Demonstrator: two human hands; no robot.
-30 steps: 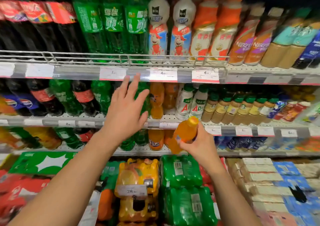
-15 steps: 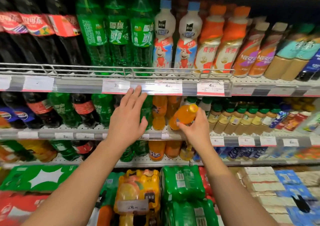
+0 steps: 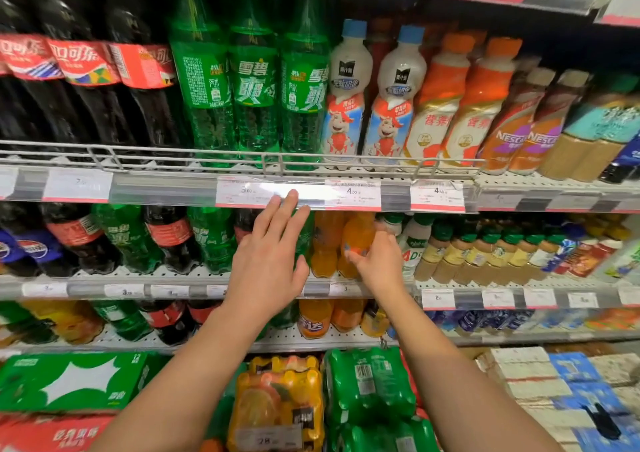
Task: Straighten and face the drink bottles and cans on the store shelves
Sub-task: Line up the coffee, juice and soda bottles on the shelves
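Note:
My right hand [image 3: 375,263] grips a small orange soda bottle [image 3: 358,240], which stands upright on the middle shelf [image 3: 173,290] beside another orange bottle [image 3: 325,243]. My left hand [image 3: 272,257] hovers flat with fingers spread in front of the green and dark bottles to the left, its fingertips reaching the price strip [image 3: 353,193] above. Small cola bottles [image 3: 169,240] and green soda bottles [image 3: 124,240] fill the middle shelf's left side.
The upper shelf holds tall cola bottles [image 3: 86,81], green soda bottles [image 3: 252,88], milk drinks [image 3: 346,98] and coffee bottles [image 3: 509,129] behind a wire rail [image 3: 263,159]. Green-capped bottles [image 3: 446,254] stand to the right. Shrink-wrapped packs [image 3: 370,386] lie below.
My right hand has carried the orange bottle up from the lower shelf level and set it upright into the middle shelf. My left hand rose slightly toward the price strip. The view has moved closer.

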